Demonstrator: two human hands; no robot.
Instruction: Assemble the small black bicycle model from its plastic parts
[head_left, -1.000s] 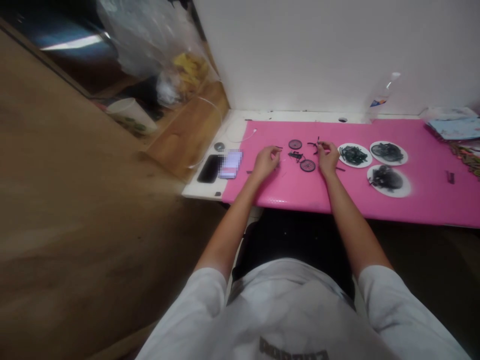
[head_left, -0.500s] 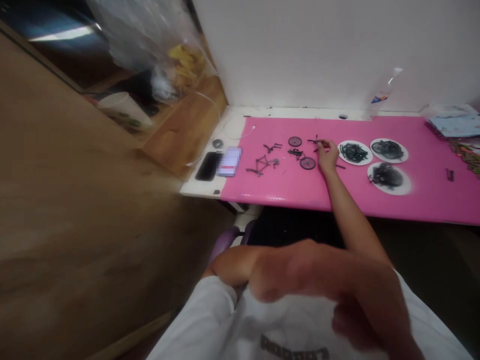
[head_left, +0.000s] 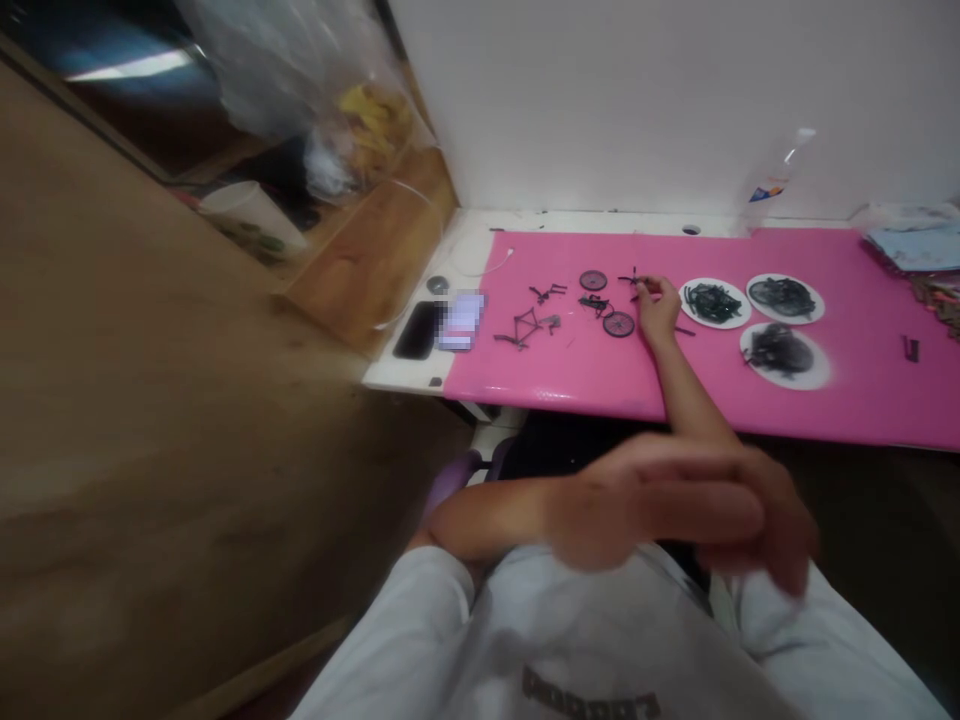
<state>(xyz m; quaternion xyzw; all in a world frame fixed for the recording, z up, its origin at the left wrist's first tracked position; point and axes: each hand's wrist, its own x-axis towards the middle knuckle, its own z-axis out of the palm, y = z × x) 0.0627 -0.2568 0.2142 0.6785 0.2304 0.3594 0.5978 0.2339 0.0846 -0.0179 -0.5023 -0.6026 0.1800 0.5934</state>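
My right hand [head_left: 657, 302] rests over the pink table cover with thumb and fingertips pinched together at a thin, black, cross-shaped toy bicycle part [head_left: 630, 279]. To its left lie two small spoked wheels [head_left: 619, 325], a bicycle frame [head_left: 521, 328], a dark chain-and-crank-like piece [head_left: 594, 303] and a thin forked part [head_left: 547, 292]. A short black stick [head_left: 684, 331] lies just right of my right wrist. Close to the camera, my left hand [head_left: 690, 510] reaches across my body above my lap. It is blurred, and whether it holds anything is unclear.
Three white plates [head_left: 744, 318] of dark small parts stand right of my right hand. A clear bottle [head_left: 776, 180] is behind them. A phone [head_left: 417, 330] and a pixelated sheet [head_left: 460, 322] lie at the table's left end. Plastic bags [head_left: 907, 240] sit far right.
My left hand has swung upward and further out in front of my body. My right hand stays pinched at the same part, and the view has shifted slightly.
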